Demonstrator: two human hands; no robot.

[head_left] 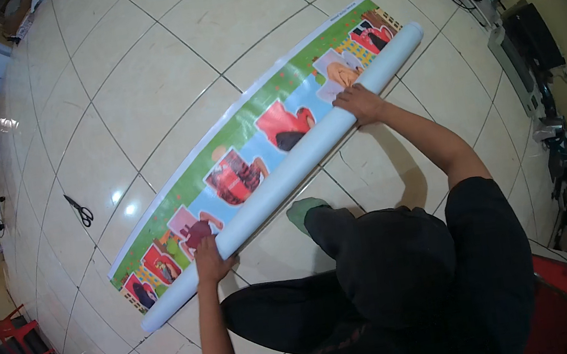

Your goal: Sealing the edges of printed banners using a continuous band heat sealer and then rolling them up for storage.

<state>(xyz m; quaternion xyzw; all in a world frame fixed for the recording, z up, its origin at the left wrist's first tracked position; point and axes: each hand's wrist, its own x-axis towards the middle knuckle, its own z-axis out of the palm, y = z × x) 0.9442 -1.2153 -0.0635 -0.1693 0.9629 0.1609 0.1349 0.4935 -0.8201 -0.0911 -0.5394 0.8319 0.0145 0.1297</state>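
Note:
A long printed banner lies slantwise on the tiled floor, partly rolled up. Its open strip shows green, blue and a row of colourful cut-out pictures, with a white border along the far edge. The rolled part is a thick white tube on the side nearer me. My left hand is curled over the tube towards its lower left end. Farther along, towards the upper right end, my right hand wraps over the tube, fingertips at the printed strip. The undersides of both hands are hidden.
Black-handled scissors lie on the floor left of the banner. My green-toed foot is close to the tube. Red chairs stand at the lower left. Along the right wall are dark equipment and cables.

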